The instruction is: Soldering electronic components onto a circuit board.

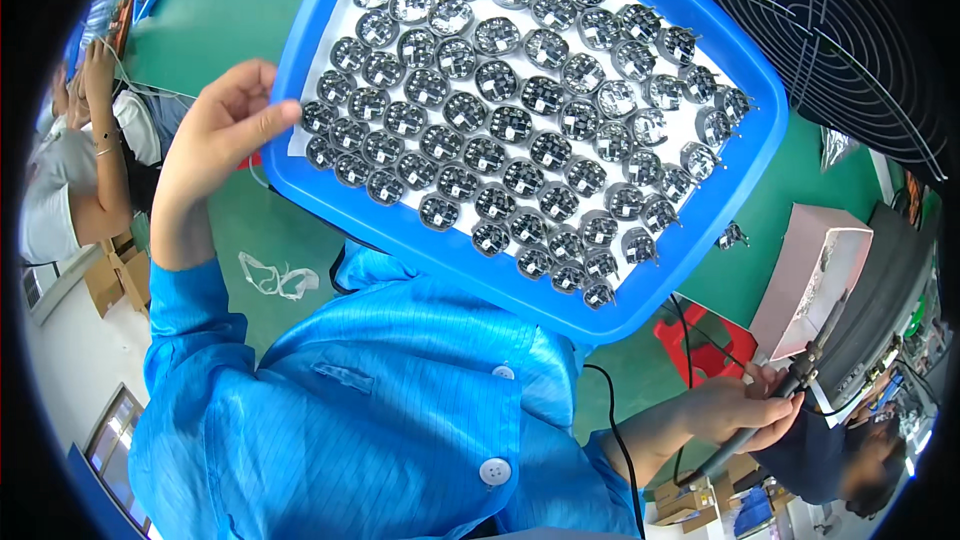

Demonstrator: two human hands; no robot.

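Note:
A blue plastic tray (440, 258) lies tilted in front of me, lined with white sheet. Rows of small round black parts (511, 124) with shiny faces and thin pins fill it. My left hand (228, 118) is closed at the tray's left rim, its thumb over the edge and the other fingers against the outer side. In my right hand (745, 408), low on the right, is a soldering iron (795, 380) with a dark handle. Its metal tip points up and away, toward a pink open box (782, 275) with a pale inside.
A black wire fan guard (830, 30) stands at the far right. On the green table (220, 15) one loose round part (732, 236) lies beside the tray. A red stool (715, 345) and black cables (620, 430) are below. Other people (95, 155) sit left and lower right.

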